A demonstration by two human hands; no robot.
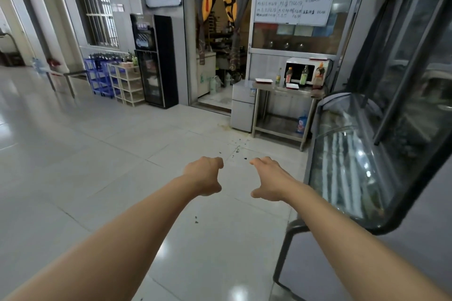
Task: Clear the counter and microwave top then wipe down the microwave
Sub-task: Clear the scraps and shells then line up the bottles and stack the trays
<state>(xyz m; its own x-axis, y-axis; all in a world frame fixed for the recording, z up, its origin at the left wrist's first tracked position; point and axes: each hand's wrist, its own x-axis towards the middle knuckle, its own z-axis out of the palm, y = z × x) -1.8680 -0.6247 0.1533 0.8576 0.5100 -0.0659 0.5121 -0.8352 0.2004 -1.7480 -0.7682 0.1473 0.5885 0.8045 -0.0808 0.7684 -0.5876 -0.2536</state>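
microwave: white, set at the back right of a steel tabletop against the far wall, well ahead and to the right of both hands. a red-edged item lies on its top; bottles stand before its door, with two red-rimmed trays on the tabletop beside them. left hand: grip loosely curled, holding nothing. right hand: grip loose, fingers bent downward, holding nothing. both hang over the tiled floor, well apart from the tabletop. the right hand lies nearer the microwave; the approach is judged forward and rightward.
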